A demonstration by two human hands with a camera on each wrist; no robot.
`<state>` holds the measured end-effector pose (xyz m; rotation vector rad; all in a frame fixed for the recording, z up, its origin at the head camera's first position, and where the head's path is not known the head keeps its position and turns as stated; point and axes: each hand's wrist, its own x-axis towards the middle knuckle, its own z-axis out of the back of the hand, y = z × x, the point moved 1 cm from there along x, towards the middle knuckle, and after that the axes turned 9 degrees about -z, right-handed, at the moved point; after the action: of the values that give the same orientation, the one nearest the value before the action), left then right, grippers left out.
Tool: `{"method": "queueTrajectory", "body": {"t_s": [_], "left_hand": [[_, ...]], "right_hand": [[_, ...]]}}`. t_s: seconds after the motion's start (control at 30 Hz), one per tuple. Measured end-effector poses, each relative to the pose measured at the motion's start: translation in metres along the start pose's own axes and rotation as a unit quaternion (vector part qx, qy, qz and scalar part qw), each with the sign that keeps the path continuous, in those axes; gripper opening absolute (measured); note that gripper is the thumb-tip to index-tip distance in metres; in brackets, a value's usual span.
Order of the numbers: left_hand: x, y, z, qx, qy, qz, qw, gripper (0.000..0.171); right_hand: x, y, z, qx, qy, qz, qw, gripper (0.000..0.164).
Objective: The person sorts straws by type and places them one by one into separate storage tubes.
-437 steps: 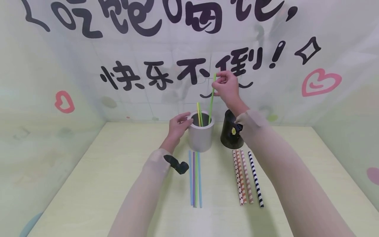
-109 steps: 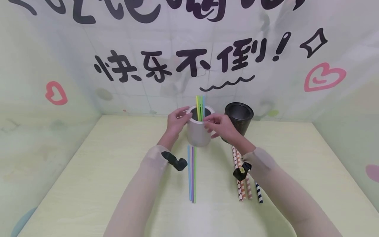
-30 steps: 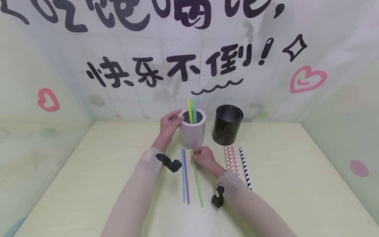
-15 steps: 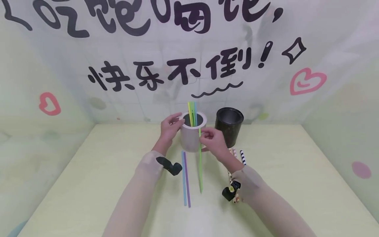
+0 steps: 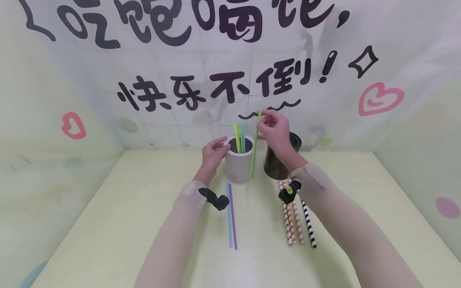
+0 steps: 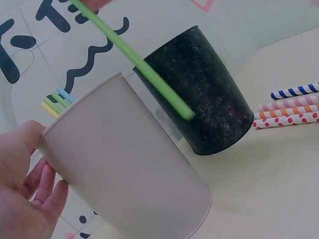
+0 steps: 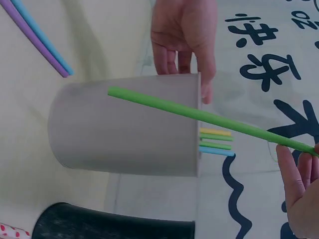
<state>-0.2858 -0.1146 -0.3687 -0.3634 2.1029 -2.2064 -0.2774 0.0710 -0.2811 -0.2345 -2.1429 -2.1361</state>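
Observation:
My left hand [image 5: 213, 157] holds the light grey cup [image 5: 239, 170] at the left of its rim, thumb at the rim and fingers against the outer wall. Several plastic straws [image 7: 217, 141], yellow, green and blue, stand inside the cup. Between thumb and fingertips, my right hand [image 5: 276, 130] pinches a green straw [image 5: 255, 148] near its top end. This straw slants down outside the cup, and its lower end overlaps the cup's right side in the head view. A blue straw [image 5: 229, 220] and a purple straw [image 5: 233, 220] lie side by side on the table in front of the cup.
A black cup [image 5: 275, 166] stands to the right, partly behind my right hand and wrist. Patterned paper straws [image 5: 291, 228] and a navy-striped one [image 5: 309, 224] lie before it. Behind the table [image 5: 144, 200] hangs a printed backdrop [image 5: 162, 120].
Since one second ago my right hand has lifted the green straw off the table and raised it to the grey cup's right side. Earlier, a blue straw went into the cup. My left hand stays at the rim.

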Motion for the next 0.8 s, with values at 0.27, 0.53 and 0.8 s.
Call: {"method": "queueTrajectory", "body": {"t_s": [0.27, 0.53, 0.8], "left_hand": [[0.0, 0.005, 0.0, -0.001, -0.001, -0.001, 1.0, 0.037], [0.001, 0.007, -0.001, -0.009, 0.002, -0.003, 1.0, 0.037], [0.001, 0.005, 0.001, -0.013, 0.006, -0.016, 0.9998, 0.036]], "right_hand": [[0.026, 0.027, -0.003, -0.002, -0.046, 0.047, 0.998, 0.031], [0.039, 0.021, -0.006, -0.038, -0.073, 0.077, 0.994, 0.032], [0.033, -0.022, -0.016, -0.116, -0.042, 0.051, 0.991, 0.033]]}}
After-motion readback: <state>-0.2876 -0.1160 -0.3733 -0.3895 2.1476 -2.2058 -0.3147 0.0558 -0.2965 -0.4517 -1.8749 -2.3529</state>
